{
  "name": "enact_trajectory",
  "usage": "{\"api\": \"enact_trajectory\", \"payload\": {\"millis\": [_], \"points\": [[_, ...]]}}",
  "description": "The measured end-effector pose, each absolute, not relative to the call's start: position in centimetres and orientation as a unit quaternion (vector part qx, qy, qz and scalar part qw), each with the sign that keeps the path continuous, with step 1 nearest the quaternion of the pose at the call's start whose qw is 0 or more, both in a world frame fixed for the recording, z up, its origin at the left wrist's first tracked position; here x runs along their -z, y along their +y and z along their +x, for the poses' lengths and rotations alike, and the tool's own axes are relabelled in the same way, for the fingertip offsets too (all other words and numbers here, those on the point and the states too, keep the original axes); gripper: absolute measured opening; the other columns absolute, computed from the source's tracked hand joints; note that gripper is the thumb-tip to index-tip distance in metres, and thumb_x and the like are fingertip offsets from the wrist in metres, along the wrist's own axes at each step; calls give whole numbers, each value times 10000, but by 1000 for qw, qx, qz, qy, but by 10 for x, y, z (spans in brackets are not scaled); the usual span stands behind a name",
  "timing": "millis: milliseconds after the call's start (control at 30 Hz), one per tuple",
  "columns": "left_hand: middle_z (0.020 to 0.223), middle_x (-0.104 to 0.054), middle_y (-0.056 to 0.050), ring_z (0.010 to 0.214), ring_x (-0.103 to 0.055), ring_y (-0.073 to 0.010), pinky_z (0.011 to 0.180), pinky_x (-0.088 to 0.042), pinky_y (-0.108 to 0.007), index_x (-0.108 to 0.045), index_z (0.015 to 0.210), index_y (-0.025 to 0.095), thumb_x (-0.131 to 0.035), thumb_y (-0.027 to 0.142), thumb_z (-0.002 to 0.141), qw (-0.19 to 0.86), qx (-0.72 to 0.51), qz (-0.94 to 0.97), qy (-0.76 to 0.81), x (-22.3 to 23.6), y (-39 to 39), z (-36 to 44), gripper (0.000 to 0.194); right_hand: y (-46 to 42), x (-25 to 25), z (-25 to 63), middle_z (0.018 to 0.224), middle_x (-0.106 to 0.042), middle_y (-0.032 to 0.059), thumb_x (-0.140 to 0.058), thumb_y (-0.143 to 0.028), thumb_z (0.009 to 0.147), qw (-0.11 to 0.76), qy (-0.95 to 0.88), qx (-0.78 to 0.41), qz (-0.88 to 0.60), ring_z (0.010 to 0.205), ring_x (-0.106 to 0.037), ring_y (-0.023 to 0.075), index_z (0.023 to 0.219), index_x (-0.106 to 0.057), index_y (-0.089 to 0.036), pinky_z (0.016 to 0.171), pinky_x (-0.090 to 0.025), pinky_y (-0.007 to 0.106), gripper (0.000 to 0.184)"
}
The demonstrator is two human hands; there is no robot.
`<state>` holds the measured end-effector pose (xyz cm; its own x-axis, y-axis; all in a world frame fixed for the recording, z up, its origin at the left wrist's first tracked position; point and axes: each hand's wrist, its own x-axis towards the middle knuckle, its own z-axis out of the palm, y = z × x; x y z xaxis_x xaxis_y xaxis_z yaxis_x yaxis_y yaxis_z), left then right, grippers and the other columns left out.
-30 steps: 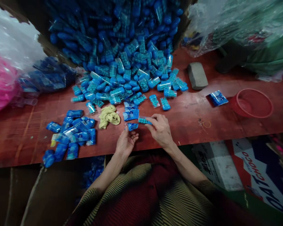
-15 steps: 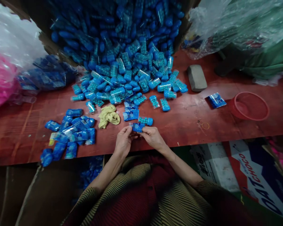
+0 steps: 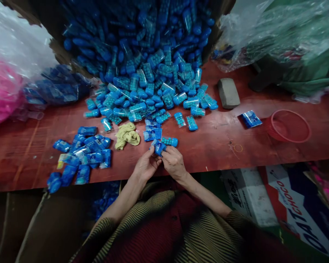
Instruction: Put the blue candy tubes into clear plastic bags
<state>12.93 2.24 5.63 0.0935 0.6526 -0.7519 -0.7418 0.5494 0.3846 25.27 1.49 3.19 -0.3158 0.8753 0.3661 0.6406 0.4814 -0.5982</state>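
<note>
Crinkly blue packet point(image 3: 159, 147) between both hands' fingers point(image 3: 153, 155)

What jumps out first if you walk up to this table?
A big heap of blue capsules spills from the back onto the red table. At the near edge, the left hand and right hand both pinch one small blue packet. A smaller pile of blue packets lies to the left, a red basket to the right.

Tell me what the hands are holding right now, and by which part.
Both hands pinch one small blue packet just above the table edge: the left hand by its left end, the right hand by its right end.
</note>
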Motion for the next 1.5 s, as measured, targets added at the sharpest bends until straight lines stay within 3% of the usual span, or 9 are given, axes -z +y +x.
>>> {"api": "enact_trajectory", "payload": {"millis": [200,300,500,700,867,967,1200,1367,1500], "points": [[613,-627,14,522,-558,-71,500,-452,-165,-611,694,131,-738,184,680,708,-528,7,469,-51,22,127,138,11,-39,252,926,-599,91,-518,-249,881,336,-788,-254,-449,876,-509,216,888,-645,-179,793,-451,351,145],[601,-626,11,501,-552,-79,484,-449,-182,-615,706,133,-695,192,728,707,-513,-25,486,-53,27,127,101,9,-45,252,1033,-576,105,-552,-277,866,335,-778,-300,-438,944,-511,221,1020,-611,-165,842,-459,358,199],[573,-623,-19,460,-543,-96,456,-448,-203,-614,702,136,-584,193,820,730,-467,-57,495,-62,34,124,135,9,-53,255,941,-573,90,-540,-312,875,280,-779,-302,-473,921,-531,226,1047,-613,-175,818,-469,376,232],[602,-627,-29,422,-521,-87,404,-421,-188,-614,796,128,-498,198,874,749,-433,-53,499,-61,29,117,156,19,-57,270,970,-603,74,-470,-265,921,355,-747,-313,-466,923,-572,173,1051,-663,-196,843,-472,319,242],[561,-580,-10,396,-498,-107,358,-381,-204,-563,761,156,-493,232,878,746,-427,-52,508,-63,29,117,156,41,-48,288,1214,-541,157,-543,-302,877,211,-756,-135,-605,1127,-475,298,1248,-568,-182,887,-420,426,391],[533,-557,-5,398,-494,-105,363,-375,-198,-546,726,155,-467,244,894,748,-424,-59,507,-62,29,118,205,48,-36,291,1177,-581,133,-516,-298,893,120,-794,-112,-585,1048,-504,281,1236,-572,-219,826,-425,398,357],[506,-526,-12,417,-504,-103,392,-395,-187,-552,703,144,-438,253,909,723,-432,-92,531,-59,30,120,260,51,-28,295,1102,-616,157,-399,-250,939,125,-791,-112,-588,968,-535,263,1318,-479,-110,826,-430,381,412],[511,-519,-9,432,-520,-109,401,-406,-190,-563,717,140,-450,245,904,705,-443,-87,548,-56,29,119,242,47,-44,291,1268,-526,160,-442,-309,925,136,-792,-132,-580,1066,-500,286,1337,-451,-151,819,-442,395,442],[512,-521,-11,432,-519,-108,407,-411,-190,-570,722,141,-448,236,903,707,-448,-87,541,-54,28,116,238,42,-43,279,1169,-578,151,-512,-281,891,102,-812,-132,-560,1006,-518,295,1277,-515,-194,798,-439,421,396]]}}
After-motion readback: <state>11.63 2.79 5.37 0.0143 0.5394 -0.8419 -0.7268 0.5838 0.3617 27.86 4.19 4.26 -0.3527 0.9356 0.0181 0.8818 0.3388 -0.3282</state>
